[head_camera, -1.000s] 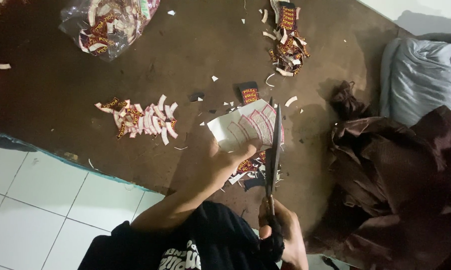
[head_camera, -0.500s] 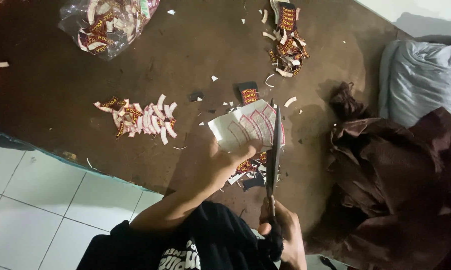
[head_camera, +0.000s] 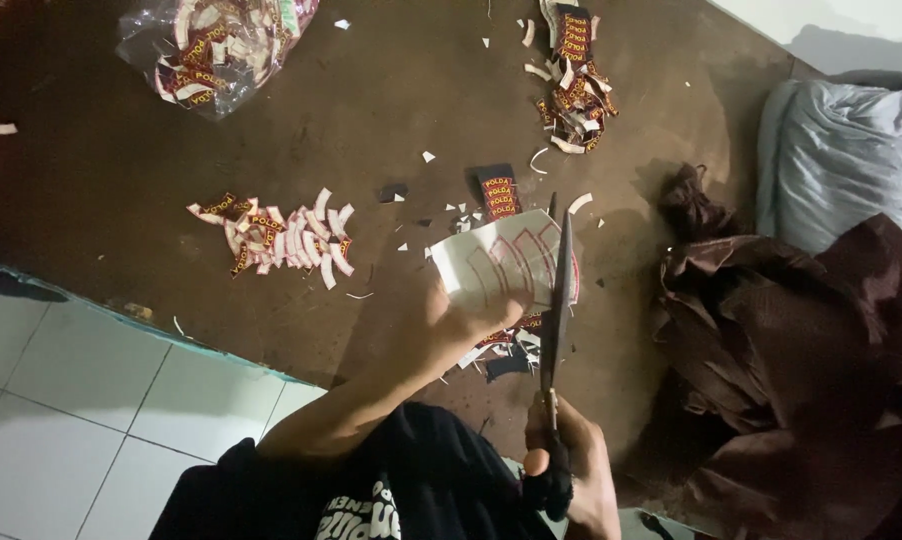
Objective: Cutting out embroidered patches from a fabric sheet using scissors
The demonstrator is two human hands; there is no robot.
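The white sheet with curved dark-red outlines looks light and limp, a thin backing that would buckle if pinched at one corner, so it is best taken at its near edge, close to the cut line. It sits just above the brown mat, a little right of centre. The left hand is closed on that near-left edge, thumb on top, holding it taut. The right hand grips the dark handles of long scissors — blades nearly closed along the sheet's right edge. Cut labels lie well apart to the left.
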